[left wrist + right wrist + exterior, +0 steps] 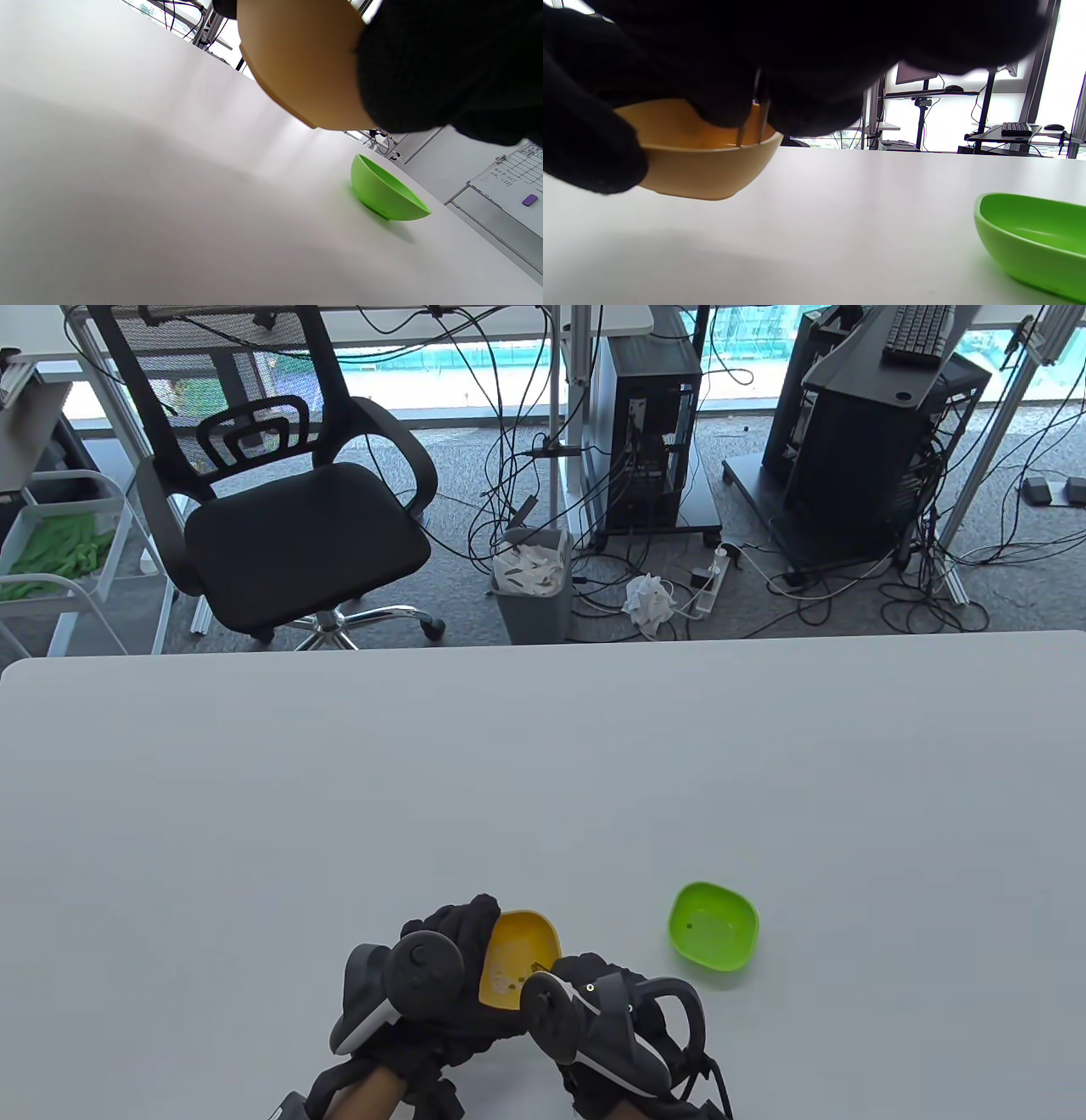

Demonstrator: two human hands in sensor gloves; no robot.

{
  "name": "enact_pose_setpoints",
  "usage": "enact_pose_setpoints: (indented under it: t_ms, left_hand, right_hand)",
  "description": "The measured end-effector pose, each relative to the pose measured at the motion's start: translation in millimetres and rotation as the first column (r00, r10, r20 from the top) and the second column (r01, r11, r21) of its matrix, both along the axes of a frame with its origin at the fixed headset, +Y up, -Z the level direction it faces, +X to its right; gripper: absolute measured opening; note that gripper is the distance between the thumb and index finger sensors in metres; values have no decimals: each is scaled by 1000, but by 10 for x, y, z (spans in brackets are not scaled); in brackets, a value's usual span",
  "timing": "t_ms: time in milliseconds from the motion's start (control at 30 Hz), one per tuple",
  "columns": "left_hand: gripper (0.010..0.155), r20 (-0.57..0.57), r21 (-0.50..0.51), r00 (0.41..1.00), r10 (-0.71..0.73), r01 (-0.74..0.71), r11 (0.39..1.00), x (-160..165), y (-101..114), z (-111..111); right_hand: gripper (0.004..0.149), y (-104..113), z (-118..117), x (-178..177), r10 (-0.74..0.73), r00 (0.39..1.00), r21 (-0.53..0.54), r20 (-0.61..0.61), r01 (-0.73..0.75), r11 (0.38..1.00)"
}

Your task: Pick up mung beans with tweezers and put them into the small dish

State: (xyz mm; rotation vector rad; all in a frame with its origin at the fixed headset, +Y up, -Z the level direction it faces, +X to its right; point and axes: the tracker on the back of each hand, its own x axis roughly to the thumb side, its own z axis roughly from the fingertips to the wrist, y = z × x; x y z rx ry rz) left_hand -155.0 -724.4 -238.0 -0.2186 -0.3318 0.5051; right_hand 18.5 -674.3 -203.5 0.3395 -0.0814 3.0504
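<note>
Smooth white table (pixel 543 780), rounded yellow dish (pixel 519 957), tweezers (pixel 753 123) seemingly inside.

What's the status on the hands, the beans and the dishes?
Left hand holds yellow dish off table. Right hand holds tweezers, tips inside it. Green dish clear, nearly empty.

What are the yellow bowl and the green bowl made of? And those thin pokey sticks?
The yellow bowl and green bowl look like smooth plastic: one even colour, thin rounded rims, a soft sheen. The tweezers look like metal, thin, grey and shiny, though they are mostly hidden under the right hand.
</note>
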Motion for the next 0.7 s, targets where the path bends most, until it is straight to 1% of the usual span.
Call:
enact_pose_setpoints:
  t_ms: [200,300,367,467,533,600,633,667,700]
  left_hand:
    - [119,2,-3,1000,-1,1,1000,5,-1,1]
    - [119,-2,-1,1000,6,-6,1000,-3,2,0]
    - [119,-6,-2,1000,12,-12,1000,-14,2,-1]
    - [119,-14,-5,1000,24,-24,1000,-40,5,-3]
    - [118,-17,-7,999,32,-33,999,-55,6,-6]
    - [119,-20,-6,999,37,-37,999,-65,10,-8]
    - [119,-20,-5,999,39,-39,999,-67,12,-9]
    - [118,-20,-5,999,39,-39,999,-67,13,-10]
    - [119,-19,-3,999,39,-40,999,-66,15,-11]
  right_hand:
    - [35,6,3,6,-2,1000,7,-7,2,1000]
    - [34,50,15,52,-40,999,40,-9,41,998]
    - [34,134,20,159,-103,995,74,2,103,992]
    - [35,262,-11,454,-203,977,123,64,194,973]
    - [35,323,-72,781,-255,955,154,152,232,960]
    - [35,328,-141,1091,-278,931,164,238,244,956]
    - [35,311,-177,1239,-280,919,167,279,241,956]
    - [35,303,-190,1296,-277,914,166,296,236,957]
    - [35,261,-227,1465,-263,901,158,344,220,963]
